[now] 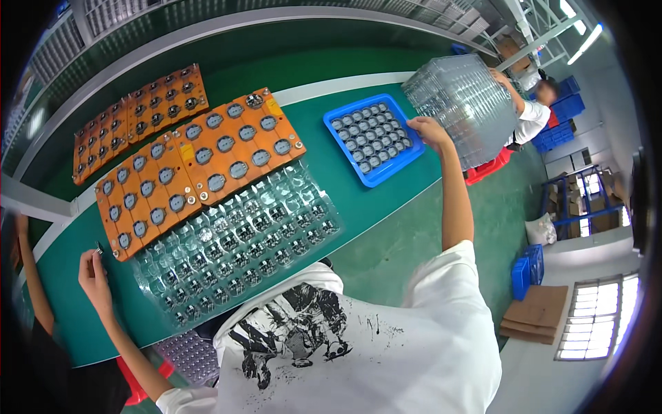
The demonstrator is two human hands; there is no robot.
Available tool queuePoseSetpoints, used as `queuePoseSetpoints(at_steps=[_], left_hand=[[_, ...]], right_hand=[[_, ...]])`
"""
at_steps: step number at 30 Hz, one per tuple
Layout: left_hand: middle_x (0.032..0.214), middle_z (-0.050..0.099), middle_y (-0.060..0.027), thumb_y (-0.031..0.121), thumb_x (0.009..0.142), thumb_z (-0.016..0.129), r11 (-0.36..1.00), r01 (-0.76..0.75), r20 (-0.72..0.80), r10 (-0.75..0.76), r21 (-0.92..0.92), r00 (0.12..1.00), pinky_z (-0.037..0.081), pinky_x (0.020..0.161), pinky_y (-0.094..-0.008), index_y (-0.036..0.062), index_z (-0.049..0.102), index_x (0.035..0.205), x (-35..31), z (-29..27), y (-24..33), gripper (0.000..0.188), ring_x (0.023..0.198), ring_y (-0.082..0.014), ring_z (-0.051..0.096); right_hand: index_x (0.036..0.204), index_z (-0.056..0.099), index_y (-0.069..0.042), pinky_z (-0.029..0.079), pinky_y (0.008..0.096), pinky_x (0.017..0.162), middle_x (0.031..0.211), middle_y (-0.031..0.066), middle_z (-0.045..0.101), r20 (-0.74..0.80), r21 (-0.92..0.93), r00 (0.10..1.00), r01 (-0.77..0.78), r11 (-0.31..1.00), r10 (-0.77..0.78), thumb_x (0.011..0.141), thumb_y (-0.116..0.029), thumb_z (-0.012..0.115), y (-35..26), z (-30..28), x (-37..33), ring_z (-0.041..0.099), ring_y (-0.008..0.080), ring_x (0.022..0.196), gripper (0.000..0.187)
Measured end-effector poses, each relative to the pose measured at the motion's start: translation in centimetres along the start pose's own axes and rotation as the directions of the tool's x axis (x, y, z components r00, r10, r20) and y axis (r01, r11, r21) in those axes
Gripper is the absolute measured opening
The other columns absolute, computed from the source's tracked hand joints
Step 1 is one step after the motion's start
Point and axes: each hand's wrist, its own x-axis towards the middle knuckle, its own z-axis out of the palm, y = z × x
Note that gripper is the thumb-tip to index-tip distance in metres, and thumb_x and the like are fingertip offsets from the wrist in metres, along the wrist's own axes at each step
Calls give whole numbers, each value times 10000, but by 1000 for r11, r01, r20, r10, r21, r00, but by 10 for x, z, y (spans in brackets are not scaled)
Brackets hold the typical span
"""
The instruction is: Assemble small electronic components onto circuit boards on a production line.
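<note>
My right hand is closed at the right rim of a shallow blue tray, which holds rows of round grey parts. At the left end of the table, my left hand pinches a small dark piece, too small to name. It is beside the near-left corner of an orange fixture board whose recesses hold round grey parts. Along the board's near edge lies a clear plastic blister tray. Small dark and silver parts fill many of its pockets; the far-left pockets look bare.
Two more orange boards lie behind, on the left. A tall stack of clear blister trays stands at the table's right end, with a co-worker's arm behind it. Another person's arm is at far left. The table is green.
</note>
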Motion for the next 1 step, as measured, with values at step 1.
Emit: queuePoseSetpoints(at_steps=[1], left_hand=[[878, 539, -5, 105, 975, 558, 998, 67, -26, -67, -1, 997, 420, 679, -186, 42, 620, 1018, -8, 3, 2, 98, 757, -59, 490]], right_hand=[[1062, 703, -77, 349, 245, 553, 863, 15, 665, 8, -5, 1000, -1, 1000, 1, 870, -330, 648, -1, 2, 2, 533, 110, 677, 322]])
